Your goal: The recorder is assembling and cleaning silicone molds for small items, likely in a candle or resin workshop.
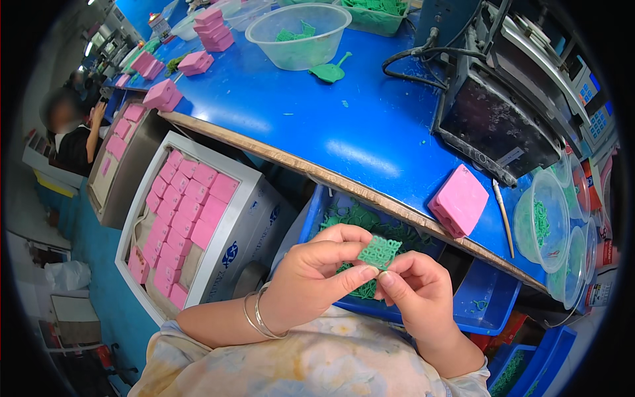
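Between my two hands, over my lap, is a small square green openwork piece (380,253), like a wax lattice. My left hand (324,264) pinches it at its left and lower edge, thumb in front. The fingertips of my right hand (418,288) pinch its lower right edge. Just beneath, a blue tray (486,317) holds many green wax-like pieces, partly hidden by my hands. On the blue table (370,126) to the right lies a pink block mould (461,200), with a thin brush-like stick (504,218) beside it.
A box with rows of pink blocks (192,198) stands to the left. Clear bowls (299,40) with green pieces sit at the back and right. A dark machine (503,112) with cables occupies the table's right. Stacked pink blocks (213,30) stand far left. Another person (73,132) sits beyond.
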Available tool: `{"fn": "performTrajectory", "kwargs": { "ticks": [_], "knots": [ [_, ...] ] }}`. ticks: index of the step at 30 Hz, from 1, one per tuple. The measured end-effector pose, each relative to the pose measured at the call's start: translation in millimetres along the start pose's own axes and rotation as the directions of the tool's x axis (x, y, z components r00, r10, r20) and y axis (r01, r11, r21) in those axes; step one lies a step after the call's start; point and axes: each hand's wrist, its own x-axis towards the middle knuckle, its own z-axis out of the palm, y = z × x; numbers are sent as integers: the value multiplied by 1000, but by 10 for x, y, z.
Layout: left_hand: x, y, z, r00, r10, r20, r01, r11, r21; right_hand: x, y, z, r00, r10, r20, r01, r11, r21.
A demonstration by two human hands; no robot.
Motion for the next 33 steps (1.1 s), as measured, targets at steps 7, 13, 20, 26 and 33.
{"fn": "performTrajectory", "kwargs": {
  "ticks": [7,13,20,26,33],
  "knots": [
    [-6,-84,-33,993,99,63,-105,989,105,-10,2,8,1000,-7,7,6,1000,17],
    [-6,-45,-4,999,8,41,-11,998,67,-3,7,11,1000,-30,5,29,999,44],
    [406,267,-178,967,143,-211,-115,983,141,155,-239,-222,567,-764,307,473,-4,-881],
    [1461,1070,-911,815,489,-311,-251,782,571,224,-393,-471,695,-707,131,148,-39,-988],
    [1538,1049,-857,790,553,-265,-114,558,822,244,-367,-521,793,-593,142,105,-96,-990]
  ]
}}
